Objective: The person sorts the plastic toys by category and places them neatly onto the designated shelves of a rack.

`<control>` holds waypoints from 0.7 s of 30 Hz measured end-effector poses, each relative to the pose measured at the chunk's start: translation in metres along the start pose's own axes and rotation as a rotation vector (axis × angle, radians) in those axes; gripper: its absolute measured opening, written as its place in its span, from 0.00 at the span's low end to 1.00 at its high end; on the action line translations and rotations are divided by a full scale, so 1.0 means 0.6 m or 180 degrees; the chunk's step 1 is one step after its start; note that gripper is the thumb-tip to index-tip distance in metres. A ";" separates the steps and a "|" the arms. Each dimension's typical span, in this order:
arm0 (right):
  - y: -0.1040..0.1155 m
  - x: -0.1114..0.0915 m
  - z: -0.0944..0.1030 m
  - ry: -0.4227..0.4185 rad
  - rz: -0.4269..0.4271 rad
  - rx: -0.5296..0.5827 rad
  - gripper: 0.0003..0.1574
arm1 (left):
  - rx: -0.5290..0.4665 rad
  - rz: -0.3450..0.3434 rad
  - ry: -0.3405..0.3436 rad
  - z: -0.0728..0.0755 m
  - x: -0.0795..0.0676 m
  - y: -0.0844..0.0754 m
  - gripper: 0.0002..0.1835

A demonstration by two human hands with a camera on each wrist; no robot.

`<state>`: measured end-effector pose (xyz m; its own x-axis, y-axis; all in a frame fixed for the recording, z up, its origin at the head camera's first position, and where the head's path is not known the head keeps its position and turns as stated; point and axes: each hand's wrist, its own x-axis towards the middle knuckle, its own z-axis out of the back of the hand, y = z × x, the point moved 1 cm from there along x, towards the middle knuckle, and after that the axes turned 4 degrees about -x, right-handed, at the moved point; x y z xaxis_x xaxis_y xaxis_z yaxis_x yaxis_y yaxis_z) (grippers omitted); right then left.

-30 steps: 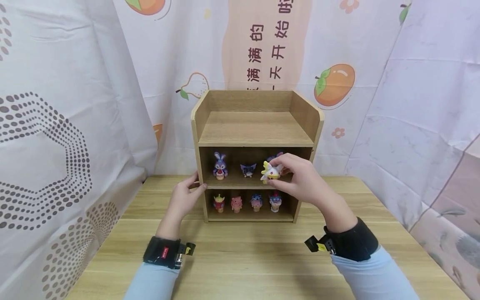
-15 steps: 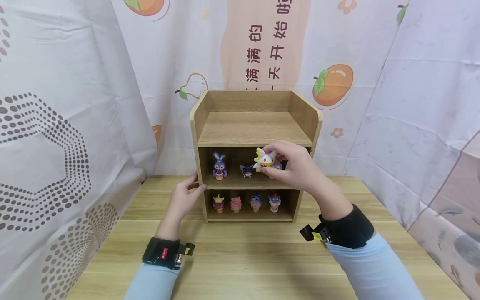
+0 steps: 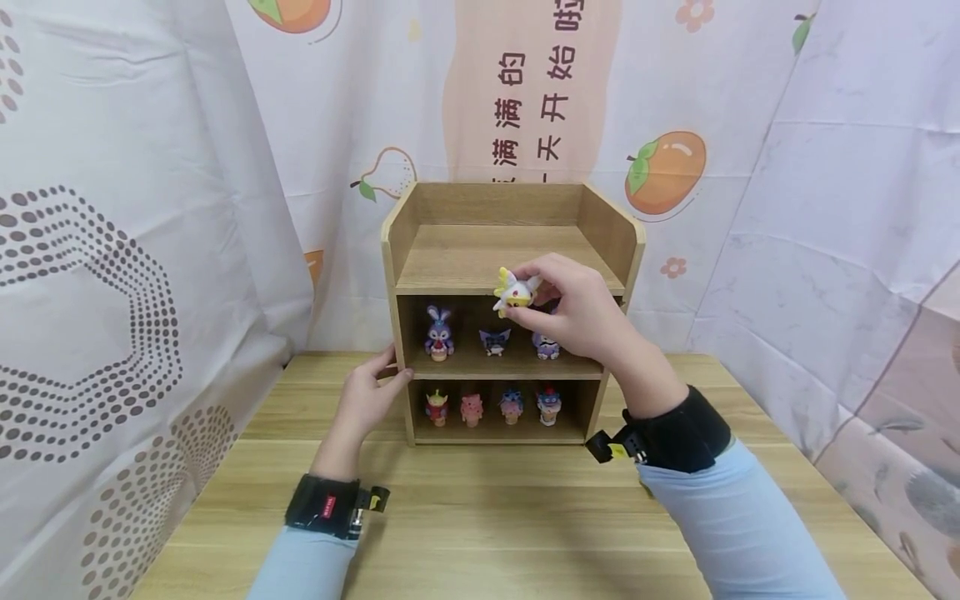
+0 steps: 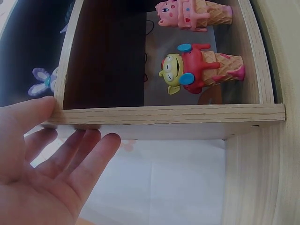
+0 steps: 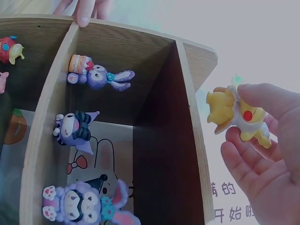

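A small wooden shelf unit (image 3: 495, 254) stands on the table. My left hand (image 3: 367, 400) grips its left side panel, thumb on the front edge, fingers against the outer face. My right hand (image 3: 573, 304) pinches a white and yellow toy figurine (image 3: 517, 292) between thumb and fingers, held in front of the top board's edge. Below it, the middle level holds a purple rabbit figurine (image 3: 438, 333), a small dark-eared figurine (image 3: 495, 342) and another purple figurine (image 5: 84, 204), partly covered by my right hand in the head view.
The lower level holds a row of figurines on ice-cream cones, among them a red-and-yellow one (image 4: 194, 70) and a pink one (image 4: 192, 13). Raised sides and a back border the top board. A printed curtain (image 3: 360, 275) hangs behind; the wooden table (image 3: 480, 517) extends in front.
My right hand has lifted the white and yellow figurine up and slightly left, from the middle level's front to the top board's edge. My left hand stays on the side panel.
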<state>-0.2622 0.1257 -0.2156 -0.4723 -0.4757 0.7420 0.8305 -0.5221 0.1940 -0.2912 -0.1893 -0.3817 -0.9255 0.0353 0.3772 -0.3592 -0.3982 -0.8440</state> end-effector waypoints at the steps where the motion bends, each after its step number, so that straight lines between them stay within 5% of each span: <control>1: 0.000 0.004 -0.001 -0.0003 -0.0021 0.0011 0.22 | -0.0006 -0.0002 0.0002 0.000 0.000 0.000 0.33; 21: -0.003 0.078 -0.042 0.0123 -0.0525 0.0079 0.22 | 0.0016 -0.0020 -0.0005 0.001 -0.001 0.002 0.34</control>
<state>-0.2936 0.0867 -0.1975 -0.6134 -0.4122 0.6737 0.7476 -0.5779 0.3272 -0.2912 -0.1904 -0.3826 -0.9230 0.0365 0.3830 -0.3644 -0.4026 -0.8397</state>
